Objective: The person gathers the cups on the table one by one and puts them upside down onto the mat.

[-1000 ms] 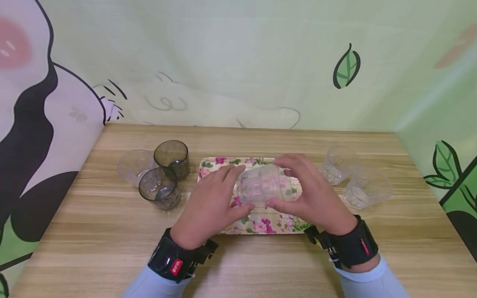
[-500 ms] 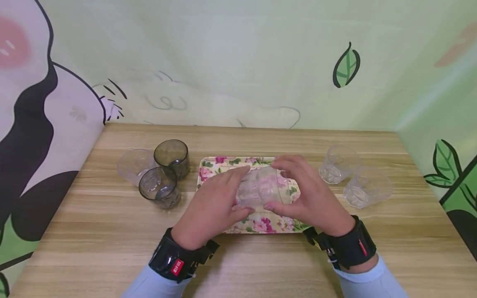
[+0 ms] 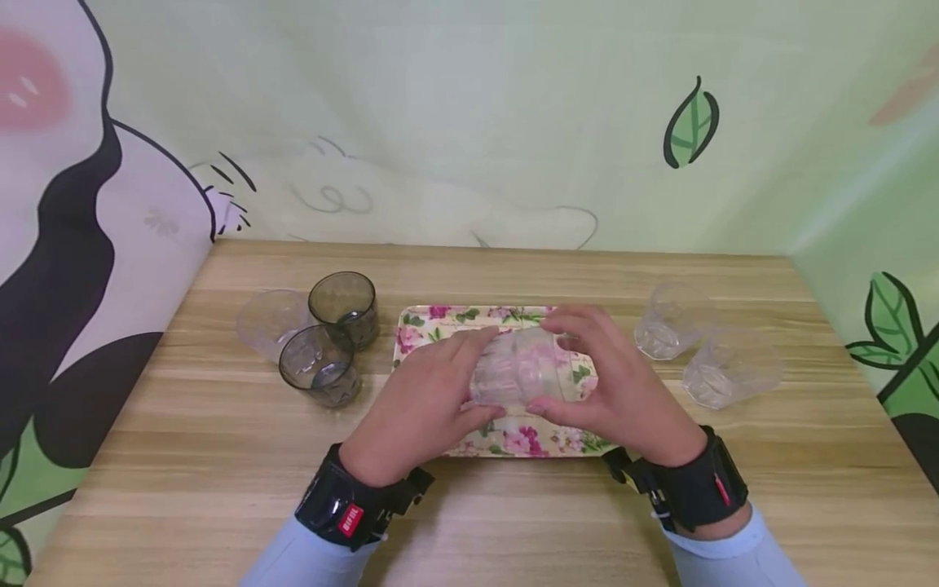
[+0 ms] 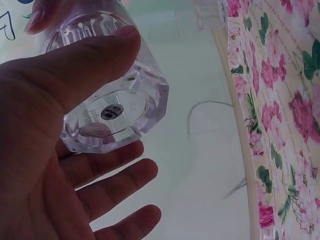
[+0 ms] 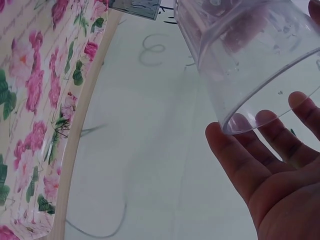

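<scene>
A clear drinking glass (image 3: 517, 371) lies sideways between my two hands, above a floral tray (image 3: 506, 444). My left hand (image 3: 421, 391) holds its faceted base end; in the left wrist view the thumb (image 4: 95, 62) crosses the side, and a small dark round sticker (image 4: 112, 111) shows on the base. At the rim end, my right hand (image 3: 619, 383) grips the glass between thumb and fingers. Its fingertips touch the rim (image 5: 270, 90) in the right wrist view, where the thumb is mostly out of frame.
Left of the tray stand two smoky dark glasses (image 3: 343, 306) (image 3: 319, 367) and a clear glass (image 3: 267, 322). Two more clear glasses (image 3: 666, 322) (image 3: 722, 375) stand to the right. A printed cloth wall (image 3: 469, 122) rises behind the wooden table (image 3: 528, 522).
Both hands keep their hold, and the glass has turned slightly between them. The head view has shifted a little. The other glasses and the tray stay put.
</scene>
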